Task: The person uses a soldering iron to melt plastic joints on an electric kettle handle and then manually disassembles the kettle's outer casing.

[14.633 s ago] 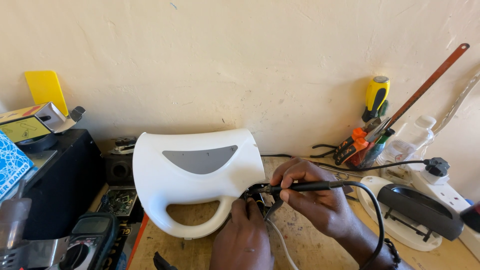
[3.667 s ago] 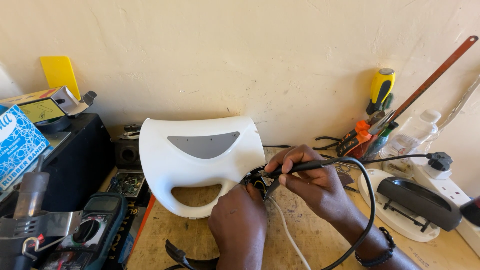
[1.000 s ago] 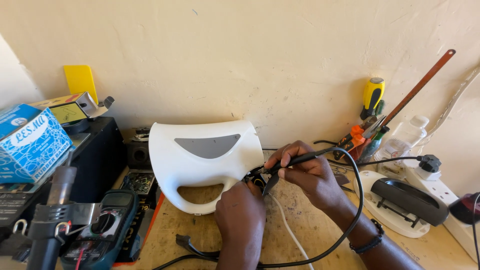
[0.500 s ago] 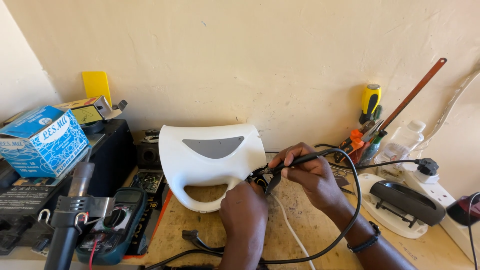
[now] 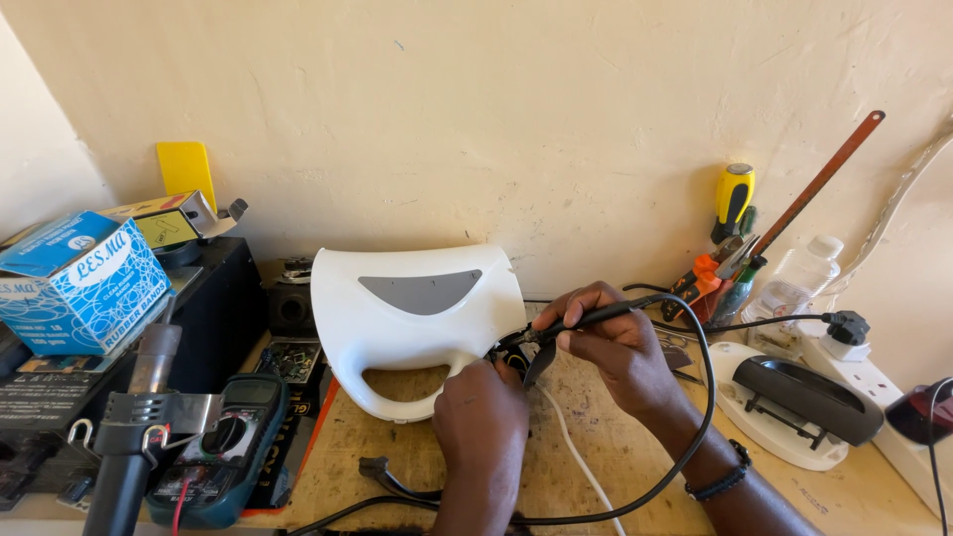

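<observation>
A white plastic appliance shell [image 5: 412, 318] with a grey oval panel and a handle loop lies on its side on the wooden bench [image 5: 596, 447]. My right hand [image 5: 615, 347] grips a thin black soldering iron [image 5: 586, 320] like a pen, its tip at the shell's right end. My left hand [image 5: 481, 407] is closed around small dark parts at that same spot; the fingers hide what they pinch. The iron's black cable [image 5: 685, 437] loops around my right wrist toward the front edge.
A multimeter [image 5: 223, 442], a hot-air tool handle [image 5: 134, 427] and a blue box [image 5: 79, 283] crowd the left. At the right stand a white and black base [image 5: 794, 407], a power strip with plug [image 5: 844, 333], a clear bottle [image 5: 794, 283] and hand tools [image 5: 735, 248] against the wall.
The view has drifted, so everything sits further right in frame. Both hands stay at the shell's right end with the iron tip held in the same place.
</observation>
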